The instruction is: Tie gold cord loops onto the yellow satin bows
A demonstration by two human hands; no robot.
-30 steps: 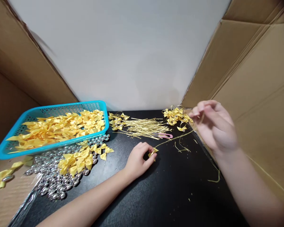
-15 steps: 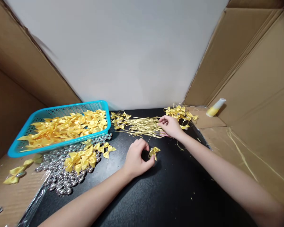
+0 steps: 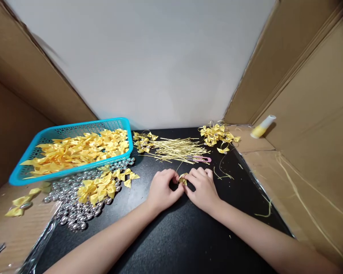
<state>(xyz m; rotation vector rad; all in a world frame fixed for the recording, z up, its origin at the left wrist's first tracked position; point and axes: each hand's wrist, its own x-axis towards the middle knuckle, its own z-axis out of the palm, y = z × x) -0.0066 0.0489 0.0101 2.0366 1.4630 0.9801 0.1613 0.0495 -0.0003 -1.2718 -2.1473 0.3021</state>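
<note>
A small yellow ribbon bow (image 3: 183,178) is pinched between my two hands over the black table, partly hidden by the fingers. My left hand (image 3: 165,190) grips its left side with thumb and fingertips. From the other side, the fingers of my right hand (image 3: 202,189) close on the same bow. A thin strand rises from the bow near the left fingertips. Just beyond the hands lies a pile of gold cord strips (image 3: 177,149). Pink-handled thread snips (image 3: 201,159) rest at the pile's right front edge.
At left stands a turquoise basket (image 3: 125,154) of yellow bows. Silver beads (image 3: 74,211) and loose bows (image 3: 98,190) lie before it. Bows with cord loops are heaped at back right (image 3: 217,134) and back centre (image 3: 143,142). A yellow-white cone (image 3: 263,127) sits on cardboard at right.
My right hand has come back from the gold strips to the bow and now grips it alongside my left hand. The snips are now uncovered.
</note>
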